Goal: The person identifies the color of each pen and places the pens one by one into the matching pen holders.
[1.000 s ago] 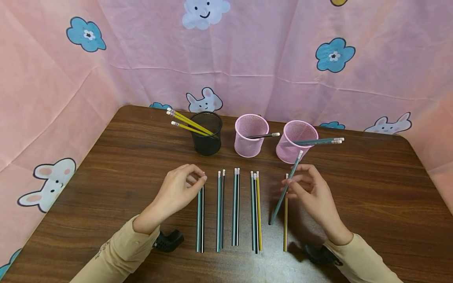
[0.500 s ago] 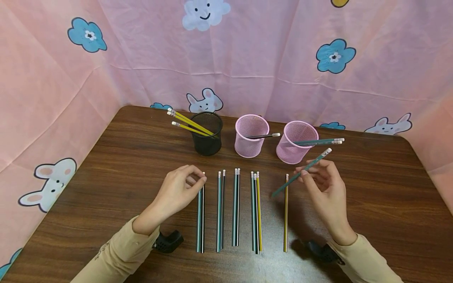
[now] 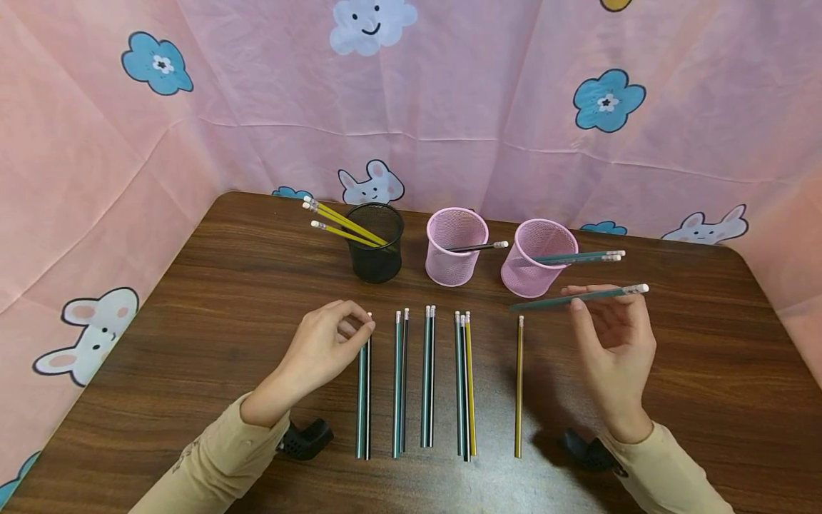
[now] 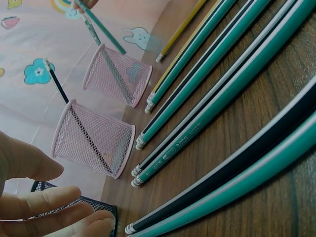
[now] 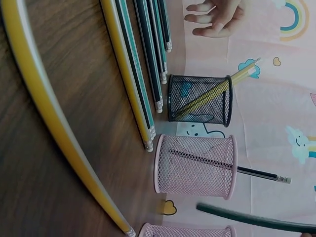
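My right hand (image 3: pixel 613 350) pinches a green pencil (image 3: pixel 546 303) between thumb and fingers, nearly level, its white eraser end to the right. It hangs in front of the right pink mesh cup (image 3: pixel 521 275), which holds green pencils (image 3: pixel 594 257). In the right wrist view, the held pencil (image 5: pixel 247 219) shows at the lower right. My left hand (image 3: pixel 327 339) hovers with loosely bent fingers and nothing in them, over the eraser ends of the leftmost green and black pencils (image 3: pixel 361 407). In the left wrist view, its fingers (image 4: pixel 44 202) overlap the black mesh cup (image 4: pixel 111 210).
The black cup holds yellow pencils (image 3: pixel 347 220); the middle pink cup (image 3: pixel 449 270) holds a black pencil (image 3: pixel 478 248). Nearer lie several rows of pencils: green and black pairs (image 3: pixel 427 385), a trio with a yellow one (image 3: pixel 472 400), and a lone yellow pencil (image 3: pixel 519 385). Patterned cloth (image 3: pixel 449 86) hangs behind.
My right hand has moved right and away from me, lifting the green pencil and tipping it from steep to nearly level. The left hand has stayed put.
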`<state>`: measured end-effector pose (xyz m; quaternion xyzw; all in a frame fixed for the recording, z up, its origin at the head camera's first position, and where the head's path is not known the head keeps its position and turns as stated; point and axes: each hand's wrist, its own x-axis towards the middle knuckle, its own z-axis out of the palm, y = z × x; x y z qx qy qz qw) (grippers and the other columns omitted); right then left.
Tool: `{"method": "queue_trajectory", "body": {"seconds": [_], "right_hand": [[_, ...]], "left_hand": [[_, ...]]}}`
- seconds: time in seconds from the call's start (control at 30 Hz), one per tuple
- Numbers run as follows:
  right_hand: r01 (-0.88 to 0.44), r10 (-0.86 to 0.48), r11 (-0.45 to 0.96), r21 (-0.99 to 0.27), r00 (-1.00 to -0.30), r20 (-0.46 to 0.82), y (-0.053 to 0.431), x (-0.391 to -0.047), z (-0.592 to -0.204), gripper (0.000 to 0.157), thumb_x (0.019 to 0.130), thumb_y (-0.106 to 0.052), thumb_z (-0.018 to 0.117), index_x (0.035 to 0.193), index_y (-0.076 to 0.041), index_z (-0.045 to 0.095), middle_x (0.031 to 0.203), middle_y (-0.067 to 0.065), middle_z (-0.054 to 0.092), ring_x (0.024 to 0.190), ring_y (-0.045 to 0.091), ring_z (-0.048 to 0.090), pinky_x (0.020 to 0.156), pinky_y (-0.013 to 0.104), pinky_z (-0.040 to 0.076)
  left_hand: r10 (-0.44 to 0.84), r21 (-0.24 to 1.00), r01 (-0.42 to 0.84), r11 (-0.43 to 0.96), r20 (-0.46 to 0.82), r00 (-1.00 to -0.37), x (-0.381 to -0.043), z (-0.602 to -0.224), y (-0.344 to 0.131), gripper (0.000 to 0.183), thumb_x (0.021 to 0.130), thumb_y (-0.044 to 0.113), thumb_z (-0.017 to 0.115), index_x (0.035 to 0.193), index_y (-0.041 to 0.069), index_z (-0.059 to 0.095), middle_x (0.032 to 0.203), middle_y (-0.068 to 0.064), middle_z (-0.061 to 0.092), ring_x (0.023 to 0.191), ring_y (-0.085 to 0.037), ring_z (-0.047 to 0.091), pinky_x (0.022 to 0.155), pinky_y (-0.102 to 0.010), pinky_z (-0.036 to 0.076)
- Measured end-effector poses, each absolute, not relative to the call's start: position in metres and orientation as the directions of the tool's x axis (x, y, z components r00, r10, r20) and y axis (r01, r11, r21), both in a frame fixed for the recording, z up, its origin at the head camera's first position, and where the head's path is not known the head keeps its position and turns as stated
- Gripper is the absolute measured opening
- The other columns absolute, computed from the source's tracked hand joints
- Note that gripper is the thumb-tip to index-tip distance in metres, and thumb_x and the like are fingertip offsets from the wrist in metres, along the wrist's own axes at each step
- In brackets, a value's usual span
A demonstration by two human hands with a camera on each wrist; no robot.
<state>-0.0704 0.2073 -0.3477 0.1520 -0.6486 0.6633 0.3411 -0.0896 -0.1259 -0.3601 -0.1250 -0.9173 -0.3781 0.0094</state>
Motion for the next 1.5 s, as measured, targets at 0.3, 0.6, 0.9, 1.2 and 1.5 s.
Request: {"method": "queue_trajectory", "body": {"seconds": [0.3, 0.6, 0.9, 1.2, 1.5], "right_hand": [[-0.722, 0.367, 0.03, -0.691, -0.635, 0.679, 0.208, -0.074, -0.343, 0.022, 0.083, 0.016, 0.058, 0.105, 0.02, 0.054, 0.098, 0.019, 0.067, 0.094, 0.026, 0.067, 0.082, 0.026, 0.052], [-0.759, 0.451, 0.02, -0.65, -0.574, 0.684, 0.206, -0.078, -0.335, 0.023, 0.081, 0.018, 0.058, 0.104, 0.02, 0.054, 0.096, 0.02, 0.067, 0.092, 0.028, 0.067, 0.081, 0.027, 0.052], [-0.775, 0.485, 0.024, -0.631, -0.543, 0.685, 0.204, -0.079, -0.331, 0.021, 0.08, 0.018, 0.059, 0.101, 0.019, 0.055, 0.097, 0.021, 0.067, 0.092, 0.028, 0.067, 0.084, 0.027, 0.051], [-0.77, 0.495, 0.013, -0.638, -0.55, 0.673, 0.205, -0.08, -0.33, 0.023, 0.079, 0.019, 0.06, 0.102, 0.019, 0.055, 0.098, 0.021, 0.066, 0.093, 0.029, 0.066, 0.085, 0.027, 0.051], [-0.727, 0.439, 0.044, -0.686, -0.602, 0.667, 0.208, -0.084, -0.333, 0.022, 0.082, 0.017, 0.059, 0.104, 0.018, 0.058, 0.099, 0.016, 0.067, 0.096, 0.024, 0.065, 0.089, 0.026, 0.05]], "left_hand": [[0.226, 0.694, 0.237, 0.68, 0.108, -0.968, -0.09, -0.36, -0.126, 0.005, 0.089, 0.016, 0.065, 0.088, 0.012, 0.068, 0.086, -0.001, 0.067, 0.07, -0.01, 0.064, 0.063, -0.028, 0.053], [0.235, 0.703, 0.246, 0.667, 0.115, -0.965, -0.09, -0.359, -0.126, 0.005, 0.089, 0.013, 0.064, 0.086, 0.01, 0.067, 0.085, -0.002, 0.067, 0.07, -0.011, 0.065, 0.061, -0.025, 0.053], [0.235, 0.71, 0.247, 0.659, 0.117, -0.965, -0.09, -0.359, -0.126, 0.005, 0.089, 0.012, 0.064, 0.086, 0.01, 0.068, 0.086, -0.002, 0.067, 0.069, -0.011, 0.065, 0.061, -0.026, 0.053], [0.223, 0.706, 0.227, 0.671, 0.099, -0.97, -0.089, -0.36, -0.127, 0.006, 0.089, 0.015, 0.065, 0.087, 0.011, 0.068, 0.086, -0.002, 0.067, 0.068, -0.01, 0.064, 0.062, -0.028, 0.053], [0.224, 0.706, 0.227, 0.671, 0.099, -0.97, -0.088, -0.361, -0.127, 0.006, 0.089, 0.016, 0.065, 0.088, 0.011, 0.068, 0.087, -0.002, 0.067, 0.07, -0.01, 0.064, 0.062, -0.028, 0.053]]}}
